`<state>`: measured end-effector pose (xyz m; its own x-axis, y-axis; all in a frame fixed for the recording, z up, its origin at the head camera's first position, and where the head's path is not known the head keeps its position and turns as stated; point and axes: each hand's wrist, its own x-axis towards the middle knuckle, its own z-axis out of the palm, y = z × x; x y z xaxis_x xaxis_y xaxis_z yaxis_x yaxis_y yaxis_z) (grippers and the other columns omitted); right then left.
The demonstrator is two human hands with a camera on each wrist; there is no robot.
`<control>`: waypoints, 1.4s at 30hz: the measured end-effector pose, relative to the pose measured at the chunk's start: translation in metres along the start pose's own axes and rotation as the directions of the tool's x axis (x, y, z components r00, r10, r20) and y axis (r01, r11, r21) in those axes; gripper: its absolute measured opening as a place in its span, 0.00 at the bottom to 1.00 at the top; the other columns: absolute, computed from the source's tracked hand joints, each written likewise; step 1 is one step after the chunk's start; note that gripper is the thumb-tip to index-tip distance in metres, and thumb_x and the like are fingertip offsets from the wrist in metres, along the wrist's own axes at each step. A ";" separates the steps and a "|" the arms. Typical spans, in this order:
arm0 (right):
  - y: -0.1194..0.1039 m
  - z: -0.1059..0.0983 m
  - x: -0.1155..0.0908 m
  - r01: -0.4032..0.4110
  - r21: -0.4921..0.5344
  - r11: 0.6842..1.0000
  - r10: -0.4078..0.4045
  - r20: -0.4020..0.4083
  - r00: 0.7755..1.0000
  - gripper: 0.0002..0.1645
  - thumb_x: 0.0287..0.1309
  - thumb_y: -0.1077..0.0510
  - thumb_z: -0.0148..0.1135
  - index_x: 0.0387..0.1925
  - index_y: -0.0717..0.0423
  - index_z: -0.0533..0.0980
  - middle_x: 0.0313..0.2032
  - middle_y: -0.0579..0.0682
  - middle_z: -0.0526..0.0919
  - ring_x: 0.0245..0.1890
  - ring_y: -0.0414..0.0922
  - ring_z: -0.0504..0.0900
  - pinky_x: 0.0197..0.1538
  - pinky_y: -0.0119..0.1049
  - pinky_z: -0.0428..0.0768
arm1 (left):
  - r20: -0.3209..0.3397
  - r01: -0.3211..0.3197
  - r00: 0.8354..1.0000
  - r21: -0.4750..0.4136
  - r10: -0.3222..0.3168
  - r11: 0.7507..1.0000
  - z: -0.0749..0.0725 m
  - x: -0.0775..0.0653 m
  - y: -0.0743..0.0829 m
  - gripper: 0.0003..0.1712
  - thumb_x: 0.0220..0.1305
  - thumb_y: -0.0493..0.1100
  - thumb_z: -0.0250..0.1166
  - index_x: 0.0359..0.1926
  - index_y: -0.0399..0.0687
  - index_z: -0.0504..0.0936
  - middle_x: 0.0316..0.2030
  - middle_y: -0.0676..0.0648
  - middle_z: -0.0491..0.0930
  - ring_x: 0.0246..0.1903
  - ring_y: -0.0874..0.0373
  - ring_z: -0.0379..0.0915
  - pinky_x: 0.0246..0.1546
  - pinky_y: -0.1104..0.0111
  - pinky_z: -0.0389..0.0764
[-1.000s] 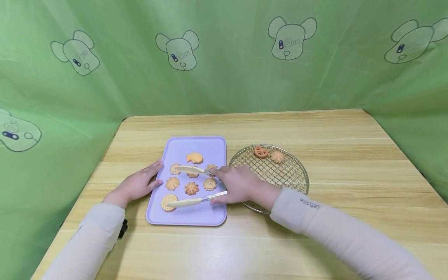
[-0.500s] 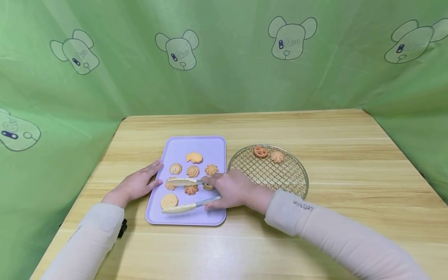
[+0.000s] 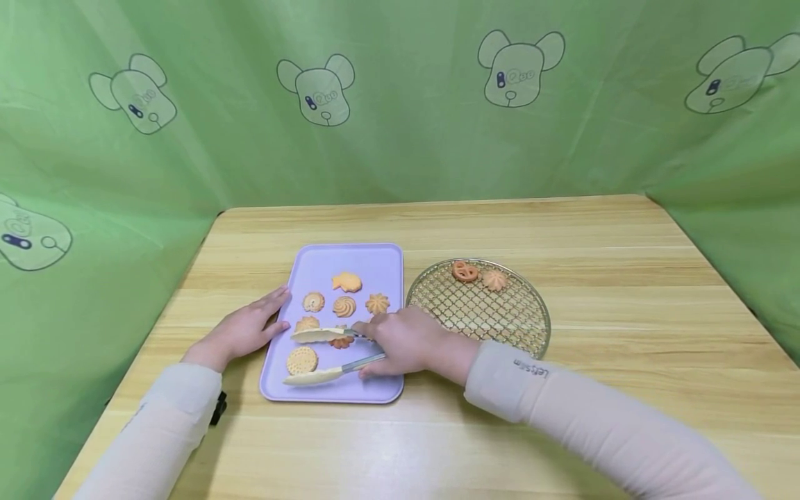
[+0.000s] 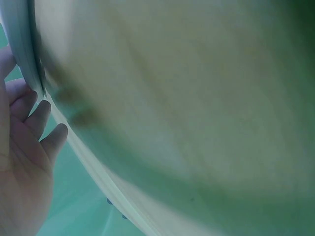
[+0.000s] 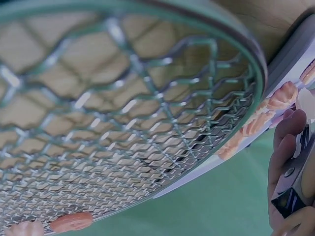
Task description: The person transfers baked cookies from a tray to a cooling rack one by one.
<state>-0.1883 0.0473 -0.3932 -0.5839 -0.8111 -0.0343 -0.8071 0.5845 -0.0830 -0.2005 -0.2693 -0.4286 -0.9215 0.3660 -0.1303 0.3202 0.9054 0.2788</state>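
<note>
Purple tray (image 3: 353,257), left hand (image 3: 250,328) resting relaxed against it, right hand (image 3: 405,340) gripping parted tongs (image 3: 362,362).

The right hand (image 3: 406,340) has brought the tongs (image 3: 317,336) leftward and closer to the person; their far arm has cleared the swirled cookie (image 3: 344,306) and crosses the browner flower cookie (image 3: 342,343), while the near arm has come off the dotted round cookie (image 3: 303,361).
</note>
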 end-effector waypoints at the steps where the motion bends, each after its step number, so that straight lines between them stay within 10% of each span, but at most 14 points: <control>1: 0.000 0.000 0.000 -0.001 0.000 1.000 0.001 0.001 1.000 0.47 0.51 0.24 0.56 0.63 0.49 0.71 0.41 0.46 0.83 0.26 0.38 0.77 0.23 0.34 0.76 | 0.000 0.001 1.000 -0.001 -0.001 1.000 0.000 0.000 0.000 0.37 0.71 0.54 0.53 0.73 0.41 0.53 0.72 0.42 0.49 0.68 0.41 0.50 0.65 0.48 0.57; 25: -0.007 -0.002 0.002 -0.037 -0.016 0.999 0.037 0.062 0.997 0.43 0.54 0.27 0.56 0.63 0.47 0.71 0.45 0.47 0.83 0.33 0.43 0.83 0.30 0.38 0.81 | -0.006 -0.009 1.000 -0.005 0.009 1.000 0.003 0.002 -0.001 0.37 0.71 0.54 0.53 0.73 0.41 0.53 0.72 0.41 0.49 0.68 0.41 0.49 0.66 0.49 0.56; 42: 0.012 -0.006 -0.011 -0.033 0.070 0.997 0.038 -0.066 0.997 0.41 0.55 0.30 0.59 0.61 0.51 0.73 0.51 0.51 0.82 0.43 0.47 0.84 0.41 0.41 0.83 | -0.008 -0.008 1.000 -0.001 0.008 1.000 0.004 0.002 -0.004 0.37 0.72 0.53 0.53 0.73 0.41 0.54 0.72 0.40 0.49 0.68 0.41 0.49 0.65 0.48 0.56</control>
<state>-0.1914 0.0634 -0.3882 -0.6184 -0.7853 0.0288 -0.7793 0.6082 -0.1512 -0.2021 -0.2712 -0.4336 -0.9204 0.3719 -0.1205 0.3278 0.9022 0.2805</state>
